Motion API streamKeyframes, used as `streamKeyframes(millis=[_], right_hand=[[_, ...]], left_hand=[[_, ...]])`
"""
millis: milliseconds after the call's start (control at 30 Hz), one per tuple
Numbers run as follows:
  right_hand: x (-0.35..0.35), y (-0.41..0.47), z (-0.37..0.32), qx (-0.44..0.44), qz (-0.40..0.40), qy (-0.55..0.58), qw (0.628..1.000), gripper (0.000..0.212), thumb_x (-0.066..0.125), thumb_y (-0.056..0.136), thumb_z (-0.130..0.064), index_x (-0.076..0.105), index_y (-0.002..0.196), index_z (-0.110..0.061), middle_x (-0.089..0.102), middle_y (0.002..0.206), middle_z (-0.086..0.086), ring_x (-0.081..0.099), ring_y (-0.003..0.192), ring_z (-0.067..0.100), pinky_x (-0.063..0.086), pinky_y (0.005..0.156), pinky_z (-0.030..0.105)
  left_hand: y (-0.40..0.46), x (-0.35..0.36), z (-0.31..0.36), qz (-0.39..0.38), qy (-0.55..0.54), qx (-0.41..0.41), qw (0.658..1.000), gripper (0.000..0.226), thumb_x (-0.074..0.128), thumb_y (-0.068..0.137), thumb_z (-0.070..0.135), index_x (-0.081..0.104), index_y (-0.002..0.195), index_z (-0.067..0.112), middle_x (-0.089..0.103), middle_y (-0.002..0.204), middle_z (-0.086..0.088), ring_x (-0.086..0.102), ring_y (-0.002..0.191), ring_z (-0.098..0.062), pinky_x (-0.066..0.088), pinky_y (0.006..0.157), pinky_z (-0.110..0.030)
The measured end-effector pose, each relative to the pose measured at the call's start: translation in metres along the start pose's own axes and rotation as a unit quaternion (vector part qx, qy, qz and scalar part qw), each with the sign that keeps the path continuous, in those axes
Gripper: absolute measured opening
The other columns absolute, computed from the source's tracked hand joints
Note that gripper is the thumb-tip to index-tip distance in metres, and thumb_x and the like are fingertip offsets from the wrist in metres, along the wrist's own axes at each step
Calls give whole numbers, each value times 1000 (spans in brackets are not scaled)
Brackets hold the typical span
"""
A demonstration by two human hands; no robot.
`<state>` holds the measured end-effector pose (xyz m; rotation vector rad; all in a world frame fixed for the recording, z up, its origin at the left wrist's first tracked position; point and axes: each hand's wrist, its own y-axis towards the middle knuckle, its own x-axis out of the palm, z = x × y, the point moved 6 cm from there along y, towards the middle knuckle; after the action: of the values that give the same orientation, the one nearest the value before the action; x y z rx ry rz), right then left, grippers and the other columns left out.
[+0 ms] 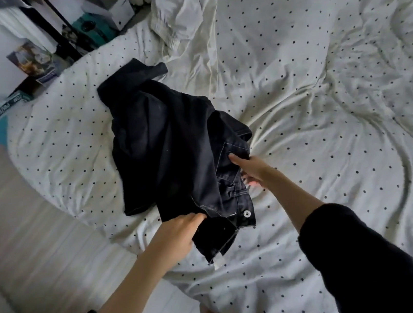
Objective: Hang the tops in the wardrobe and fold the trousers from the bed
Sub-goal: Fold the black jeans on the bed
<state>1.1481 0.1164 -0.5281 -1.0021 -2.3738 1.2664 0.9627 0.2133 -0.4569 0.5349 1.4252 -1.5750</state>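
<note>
Dark trousers lay crumpled on the dotted bed, waistband toward the person. The left hand gripped the open fly edge, while the right hand pinched the waistband's far side. A white garment lay farther up the bed.

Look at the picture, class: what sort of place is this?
Most likely a bedroom: a bed with a dotted cover, black trousers lying on it, and books stacked beside it on the floor.
</note>
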Motion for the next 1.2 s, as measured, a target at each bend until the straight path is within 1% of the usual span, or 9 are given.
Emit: streamKeyframes(millis=[100, 200, 300, 467, 633, 800, 967, 1133, 1200], right_hand=[[6, 8, -1, -1, -1, -56, 998, 36, 63, 88, -37, 55, 109, -9, 43, 66, -2, 38, 56, 11, 30, 51, 23], [1, 8, 5, 30, -5, -27, 999, 25, 71, 82, -21, 54, 95, -9, 43, 67, 4, 35, 52, 13, 29, 49, 24], [-8, -3, 15, 34, 30, 81, 996, 30, 69, 79, -6, 57, 105, 1, 56, 86, 12, 53, 71, 23, 51, 69, 34], [-73, -60, 24, -47, 164, 98, 981, 25, 63, 84, -6, 62, 106, 5, 65, 95, 18, 63, 93, 33, 54, 85, 41], [-175, -141, 37, -107, 272, 106, 950, 14, 64, 83, -6, 66, 96, 0, 63, 82, 11, 61, 79, 25, 50, 69, 32], [-259, -206, 59, -120, 368, 84, 918, 7, 66, 80, -12, 66, 82, -6, 58, 66, 5, 57, 65, 22, 44, 54, 25], [-363, -275, 107, -129, 491, 87, 857, 19, 66, 80, -13, 68, 93, 1, 62, 79, 12, 60, 77, 24, 47, 67, 36], [-366, -278, 159, -142, 426, 115, 886, 34, 63, 88, -16, 59, 119, -4, 63, 114, 10, 60, 107, 26, 47, 95, 39], [-348, -267, 194, -114, 397, 91, 906, 27, 57, 91, -17, 59, 116, -6, 63, 105, 5, 56, 104, 24, 47, 88, 33]], left_hand=[[1, -2, 3, 7, 6, 13, 1000, 60, 46, 83, -5, 38, 135, 24, 56, 121, 7, 58, 102, -12, 47, 75, -24], [4, -5, 7, 1, 8, 13, 1000, 56, 45, 84, -5, 41, 133, 23, 58, 117, 6, 58, 99, -12, 50, 77, -27], [1, -3, 18, -13, 7, 11, 1000, 58, 43, 84, -6, 39, 135, 22, 56, 123, 6, 57, 105, -12, 49, 82, -28], [-9, -15, 59, 18, -10, 38, 999, 63, 40, 85, -8, 36, 141, 23, 48, 138, 7, 47, 123, -10, 43, 95, -25], [-4, -29, 155, 38, -21, 113, 993, 65, 38, 90, -6, 26, 146, 24, 34, 149, 8, 34, 134, -8, 31, 104, -19], [-5, -34, 258, 29, -16, 181, 983, 62, 34, 89, -5, 28, 143, 25, 40, 145, 8, 43, 127, -13, 35, 92, -20], [-11, -15, 372, 16, -17, 310, 951, 61, 38, 91, 0, 20, 147, 18, 30, 152, 2, 33, 136, -16, 28, 104, -21], [7, 43, 415, -75, 82, 343, 933, 62, 42, 99, 20, 8, 150, 14, 11, 158, -4, 17, 143, -20, 20, 115, -34], [17, 67, 408, -121, 147, 321, 928, 62, 41, 99, 19, 6, 150, 17, 5, 158, -3, 6, 145, -21, 11, 117, -43]])
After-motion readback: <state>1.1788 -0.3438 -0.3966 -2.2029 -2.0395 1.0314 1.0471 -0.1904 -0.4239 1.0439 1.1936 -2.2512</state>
